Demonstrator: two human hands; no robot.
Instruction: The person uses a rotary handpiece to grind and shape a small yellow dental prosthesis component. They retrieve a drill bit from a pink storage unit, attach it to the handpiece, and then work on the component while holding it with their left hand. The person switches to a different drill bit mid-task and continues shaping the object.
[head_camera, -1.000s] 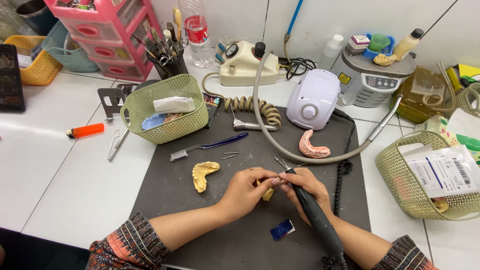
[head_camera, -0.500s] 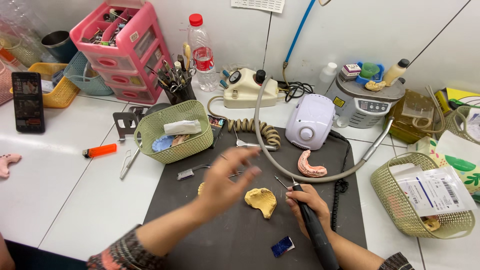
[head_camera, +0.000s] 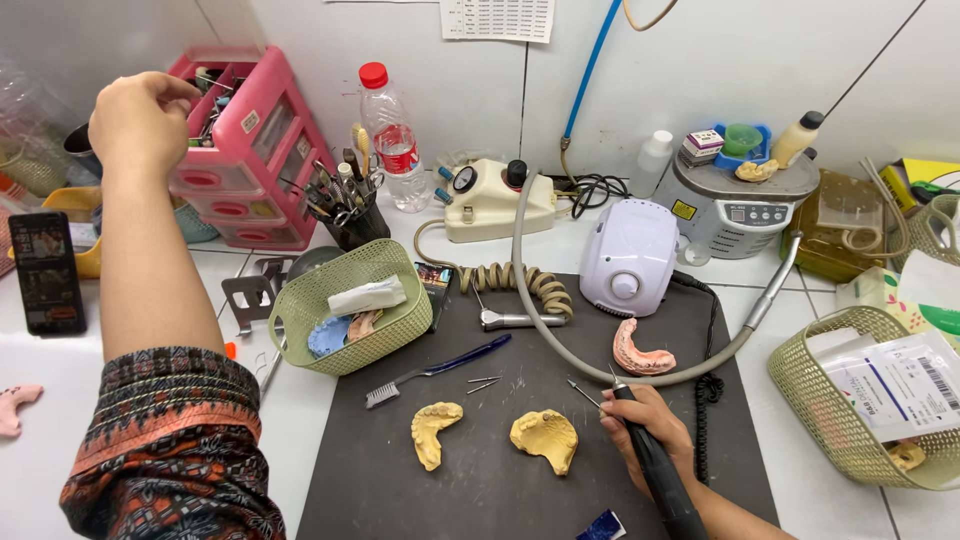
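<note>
Here your right hand (head_camera: 640, 425) grips the black handpiece (head_camera: 655, 470), its bur pointing up-left toward the nearby yellow cast (head_camera: 545, 437), while your left hand (head_camera: 140, 115), fingers curled, reaches the pink drawer unit (head_camera: 250, 150).

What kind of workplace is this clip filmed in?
Most likely a dental laboratory bench. Two yellow plaster tooth casts and a pink denture base lie on the dark mat, and the right hand holds a rotary handpiece. The left hand reaches into pink drawers.
</note>
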